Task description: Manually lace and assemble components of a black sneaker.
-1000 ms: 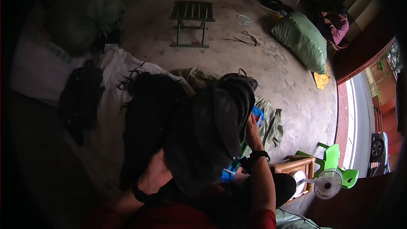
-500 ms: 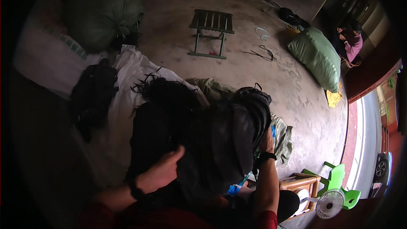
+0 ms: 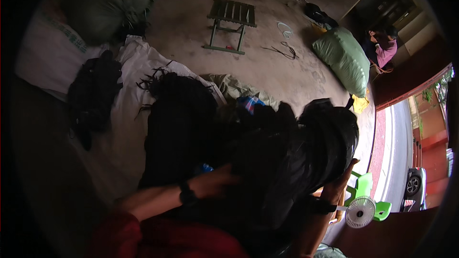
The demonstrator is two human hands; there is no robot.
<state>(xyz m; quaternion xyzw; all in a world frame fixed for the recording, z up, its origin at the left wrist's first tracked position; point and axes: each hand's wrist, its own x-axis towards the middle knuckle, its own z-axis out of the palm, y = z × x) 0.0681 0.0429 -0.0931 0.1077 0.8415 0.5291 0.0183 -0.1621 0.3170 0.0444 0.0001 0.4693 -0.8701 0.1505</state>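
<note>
Bulky black fabric backpack shifted right. Blurred left hand points rightward at its left side; right hand reaches up against right side; cannot tell either's grip.

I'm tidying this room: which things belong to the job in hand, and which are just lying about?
Job in hand:
- black bag, right hand at its side, left hand close by

Lying about:
- folding stool
- light-green sack
- white fan
- green chair
</note>
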